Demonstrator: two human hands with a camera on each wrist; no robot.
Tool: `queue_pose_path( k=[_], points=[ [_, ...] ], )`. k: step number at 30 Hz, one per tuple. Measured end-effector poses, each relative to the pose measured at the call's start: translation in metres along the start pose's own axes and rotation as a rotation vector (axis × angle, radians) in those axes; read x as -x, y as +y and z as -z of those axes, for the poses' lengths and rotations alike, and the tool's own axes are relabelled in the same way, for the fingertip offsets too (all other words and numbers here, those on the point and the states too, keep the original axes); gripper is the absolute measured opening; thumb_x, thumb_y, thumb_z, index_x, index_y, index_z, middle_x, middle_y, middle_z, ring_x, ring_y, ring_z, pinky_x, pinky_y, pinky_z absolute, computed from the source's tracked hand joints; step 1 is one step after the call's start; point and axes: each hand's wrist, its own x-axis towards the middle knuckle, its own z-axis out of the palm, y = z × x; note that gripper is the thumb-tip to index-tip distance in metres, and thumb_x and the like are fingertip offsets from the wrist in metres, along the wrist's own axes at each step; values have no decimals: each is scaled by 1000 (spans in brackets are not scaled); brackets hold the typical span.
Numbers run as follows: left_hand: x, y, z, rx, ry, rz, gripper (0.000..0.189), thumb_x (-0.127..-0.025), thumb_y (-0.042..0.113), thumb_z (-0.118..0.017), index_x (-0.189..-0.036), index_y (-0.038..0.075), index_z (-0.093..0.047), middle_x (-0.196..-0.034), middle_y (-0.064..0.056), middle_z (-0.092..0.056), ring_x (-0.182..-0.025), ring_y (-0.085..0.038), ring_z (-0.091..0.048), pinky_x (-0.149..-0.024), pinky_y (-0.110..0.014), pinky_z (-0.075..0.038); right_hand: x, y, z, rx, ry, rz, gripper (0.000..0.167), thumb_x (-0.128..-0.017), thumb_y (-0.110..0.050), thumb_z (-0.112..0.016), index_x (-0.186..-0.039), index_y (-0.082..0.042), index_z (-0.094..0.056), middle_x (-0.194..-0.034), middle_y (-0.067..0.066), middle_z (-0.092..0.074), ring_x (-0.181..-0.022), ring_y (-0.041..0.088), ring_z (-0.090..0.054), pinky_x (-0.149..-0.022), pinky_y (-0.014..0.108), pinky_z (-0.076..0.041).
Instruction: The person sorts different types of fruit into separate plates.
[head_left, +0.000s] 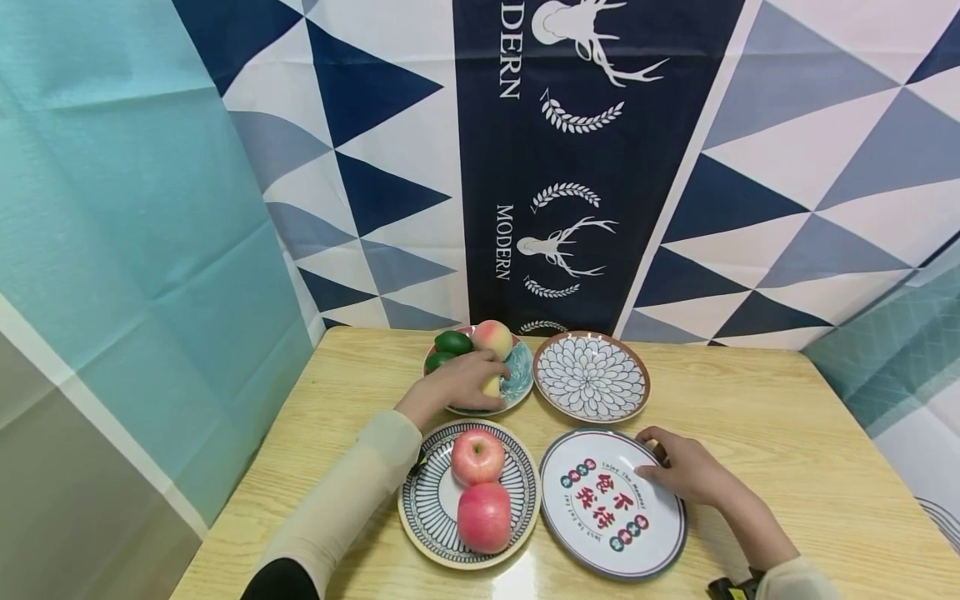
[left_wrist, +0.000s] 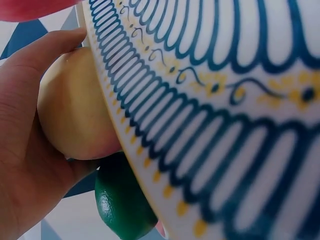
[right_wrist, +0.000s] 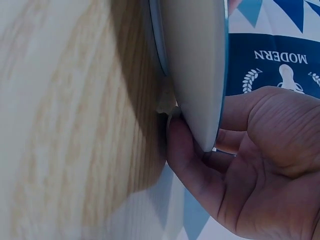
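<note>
Cream sleeve behind, the left grip clasps fruit (round, yellowish); the right grip pinches a glossy plate.

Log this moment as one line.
left hand: grips yellow fruit over teal plate | right hand: pinches lettered plate at rim | two apples: on striped plate

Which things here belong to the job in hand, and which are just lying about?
Seemingly in use:
pale fruit, in left grip
lettered plate, in right grip
multicoloured plate, below left grip

Apparently lying about:
two apples on striped plate
green fruits, blushed peach
petal-patterned plate
</note>
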Motion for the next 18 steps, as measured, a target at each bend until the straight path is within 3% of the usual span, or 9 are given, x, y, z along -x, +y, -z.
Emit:
queue_pose_path(
  k=[18],
  points=[
    [0,1,1,35,-6,17,54,-89,49,-79,-135,23,-69,-132,0,-58,-117,-17,-57,-107,-40,-47,-1,1,-2,11,-3,-2,45,-95,-19,-79,-132,1,-62,-97,7,-66,-84,20,-59,-72,38,-52]
  ],
)
